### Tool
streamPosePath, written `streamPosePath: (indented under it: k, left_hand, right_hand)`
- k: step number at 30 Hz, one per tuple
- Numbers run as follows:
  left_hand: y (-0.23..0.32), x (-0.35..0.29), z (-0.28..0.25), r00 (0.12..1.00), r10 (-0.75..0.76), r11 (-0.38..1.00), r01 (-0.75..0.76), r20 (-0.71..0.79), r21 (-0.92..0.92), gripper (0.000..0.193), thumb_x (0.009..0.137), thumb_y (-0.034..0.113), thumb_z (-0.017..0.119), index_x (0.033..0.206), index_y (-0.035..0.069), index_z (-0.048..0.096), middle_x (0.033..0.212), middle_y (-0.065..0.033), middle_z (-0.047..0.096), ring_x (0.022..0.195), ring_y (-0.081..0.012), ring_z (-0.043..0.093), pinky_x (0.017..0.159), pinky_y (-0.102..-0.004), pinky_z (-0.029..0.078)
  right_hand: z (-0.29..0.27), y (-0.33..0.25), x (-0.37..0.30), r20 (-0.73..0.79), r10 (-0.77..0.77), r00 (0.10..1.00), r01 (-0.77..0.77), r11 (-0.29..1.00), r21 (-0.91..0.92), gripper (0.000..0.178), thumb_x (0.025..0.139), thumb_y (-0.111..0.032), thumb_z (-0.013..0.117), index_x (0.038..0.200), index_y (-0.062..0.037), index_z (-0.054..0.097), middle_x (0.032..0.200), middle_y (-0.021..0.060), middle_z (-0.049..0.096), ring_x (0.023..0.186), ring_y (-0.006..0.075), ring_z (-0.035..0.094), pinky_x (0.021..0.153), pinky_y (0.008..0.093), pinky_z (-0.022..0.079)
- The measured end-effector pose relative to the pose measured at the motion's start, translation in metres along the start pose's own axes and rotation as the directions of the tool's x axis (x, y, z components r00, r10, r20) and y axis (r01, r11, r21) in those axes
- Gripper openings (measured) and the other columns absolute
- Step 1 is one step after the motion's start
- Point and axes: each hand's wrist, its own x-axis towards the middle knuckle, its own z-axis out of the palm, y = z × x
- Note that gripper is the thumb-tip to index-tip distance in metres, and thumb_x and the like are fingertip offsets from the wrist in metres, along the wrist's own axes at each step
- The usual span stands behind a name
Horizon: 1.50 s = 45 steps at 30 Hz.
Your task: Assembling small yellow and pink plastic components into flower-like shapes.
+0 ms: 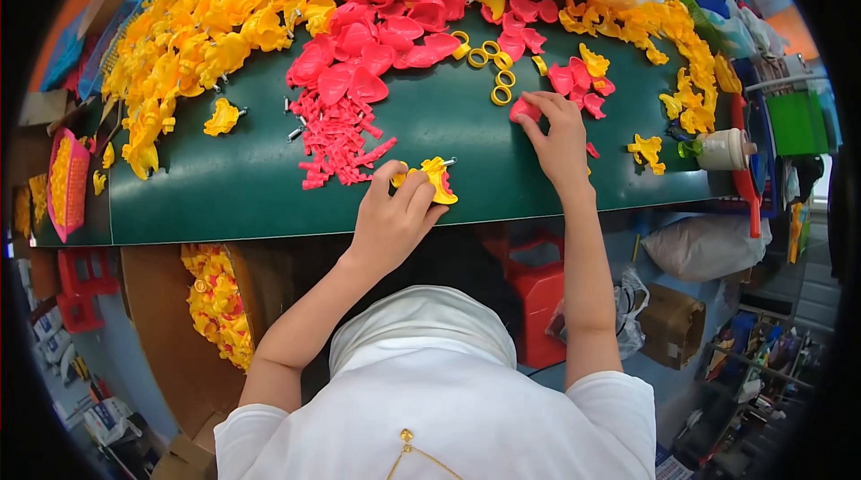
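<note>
Green covered the worktop (233, 202) in the head view, and both of the person's hands were at work over it. The left hand (393, 215), near the front edge, had its fingers curled and its thumb out to the right, grasping a yellow moulded piece (439, 177) between them. The grip was narrow, just the width of the piece. Some red showed at the yellow piece's right side, and a silvery pin (449, 161) stuck out at its top; the fingers hid its left part.

The right hand (560, 139) reached farther out, thumb and fingertips drawn close together on a small red shell (522, 109). Whether that shell was lifted or lay against the top, I could not tell. It was just below a cluster of yellow rings (503, 78), with loose red pieces (581, 79) near the hand's far side.

To the left hand's upper left lay a heap of short red tubes (332, 141); beyond them, red curved shells (368, 54) were piled beside a broad mound of yellow parts (211, 27).
</note>
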Motion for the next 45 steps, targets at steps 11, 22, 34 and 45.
streamPosePath:
  k: [11,22,34,45]
  left_hand:
    - [-0.006,-0.014,0.001,0.996,0.036,0.997,-0.031,-0.08,0.067,0.03,0.065,0.003,0.068,0.094,0.003,0.065,0.1,-0.0052,0.063,0.089,-0.025,0.053,0.073,-0.0349,0.047]
    - [-0.011,-0.018,0.004,0.997,-0.011,0.995,0.003,-0.08,-0.102,0.039,0.061,-0.004,0.066,0.1,0.001,0.065,0.102,-0.0088,0.063,0.089,-0.0301,0.057,0.074,-0.0368,0.051]
    - [-0.014,-0.019,0.004,0.994,0.028,0.997,-0.035,-0.109,-0.067,0.031,0.067,0.003,0.067,0.098,-0.001,0.067,0.1,-0.0076,0.061,0.089,-0.0256,0.06,0.07,-0.0312,0.054]
    - [-0.015,-0.02,0.005,0.993,0.043,0.996,-0.051,-0.111,-0.07,0.032,0.066,0.004,0.066,0.098,0.0,0.067,0.099,-0.0069,0.061,0.088,-0.0248,0.059,0.068,-0.0299,0.054]
  right_hand:
    - [-0.005,-0.022,-0.017,0.019,-0.182,0.983,0.183,0.968,-0.169,0.038,0.079,-0.007,0.067,0.117,-0.0055,0.06,0.09,0.0103,0.059,0.082,0.0261,0.057,0.072,0.0364,0.048]
    - [-0.021,-0.067,-0.021,0.351,-0.04,0.936,-0.025,0.984,0.178,0.025,0.078,0.006,0.059,0.102,-0.0034,0.058,0.079,0.0059,0.058,0.069,0.0129,0.06,0.061,0.0258,0.048]
    - [0.04,-0.106,-0.043,0.053,0.027,0.998,-0.045,0.932,0.36,0.013,0.074,-0.001,0.07,0.086,-0.0008,0.068,0.077,0.0098,0.069,0.065,0.0161,0.064,0.059,0.025,0.048]
    - [0.031,-0.113,-0.03,0.029,-0.118,0.993,0.114,0.988,0.102,0.015,0.069,-0.006,0.075,0.081,-0.0026,0.067,0.077,0.0071,0.066,0.068,0.023,0.064,0.059,0.0306,0.05]
